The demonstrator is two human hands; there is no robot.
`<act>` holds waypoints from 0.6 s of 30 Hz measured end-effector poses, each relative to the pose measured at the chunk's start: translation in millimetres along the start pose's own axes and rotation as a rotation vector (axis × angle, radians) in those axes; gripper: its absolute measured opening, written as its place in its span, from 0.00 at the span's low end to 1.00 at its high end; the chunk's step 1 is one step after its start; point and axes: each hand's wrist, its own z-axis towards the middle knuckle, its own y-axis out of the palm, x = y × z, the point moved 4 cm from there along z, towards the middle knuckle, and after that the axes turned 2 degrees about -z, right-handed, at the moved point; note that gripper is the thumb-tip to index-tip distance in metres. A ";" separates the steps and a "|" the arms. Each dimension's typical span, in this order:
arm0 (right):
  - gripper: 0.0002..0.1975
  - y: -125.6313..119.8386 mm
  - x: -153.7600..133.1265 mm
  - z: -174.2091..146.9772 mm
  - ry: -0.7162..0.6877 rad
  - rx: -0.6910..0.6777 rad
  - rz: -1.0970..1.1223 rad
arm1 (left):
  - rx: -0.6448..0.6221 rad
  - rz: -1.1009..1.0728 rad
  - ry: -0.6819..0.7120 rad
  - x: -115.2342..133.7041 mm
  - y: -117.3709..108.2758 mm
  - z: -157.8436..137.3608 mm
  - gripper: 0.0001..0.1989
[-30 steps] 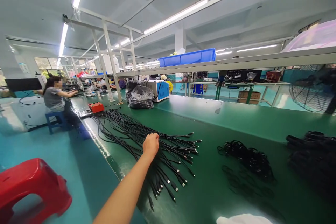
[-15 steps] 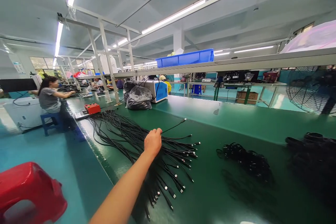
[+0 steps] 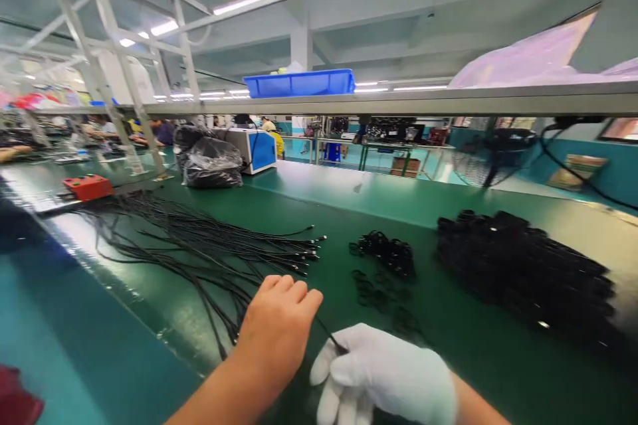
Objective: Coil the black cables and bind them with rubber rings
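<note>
Green conveyor bench [image 3: 448, 206] under a steel shelf | thin black cable [image 3: 326, 334], one strand pulled from the loose cables [image 3: 199, 246] spread at left | bare left hand [image 3: 276, 329] closed over it, white-gloved right hand [image 3: 383, 372] pinching it just beside | coiled bundles [image 3: 523, 265] lie well apart at right

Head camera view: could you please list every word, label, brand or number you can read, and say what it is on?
No text can be read.
Blue-fronted white machine: no legible label.
Red control box: nothing legible on it.
Cardboard boxes far behind the bench: any print is too small and blurred.
Blue bin on the shelf: plain.
Black cable pinched between left hand and gloved right hand: no marking visible.
</note>
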 end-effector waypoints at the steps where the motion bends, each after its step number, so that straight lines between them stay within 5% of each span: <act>1: 0.22 6.2 4.0 7.0 -0.038 -0.151 0.169 | -0.059 -0.107 0.009 1.8 -5.0 1.0 0.12; 5: 0.22 10.5 16.3 15.0 -0.172 -0.354 0.497 | -0.239 -0.498 -0.021 8.9 -13.7 0.1 0.06; 11: 0.27 19.0 16.0 5.8 -0.159 -0.557 0.496 | -0.236 -0.654 0.071 21.8 -16.9 17.1 0.08; 15: 0.20 16.5 25.3 16.2 -0.032 -0.567 0.498 | -0.271 -0.656 0.113 26.2 -12.9 31.1 0.07; 18: 0.18 11.9 29.4 24.9 -0.104 -0.438 0.495 | -0.261 -0.683 0.124 29.6 -6.6 34.9 0.07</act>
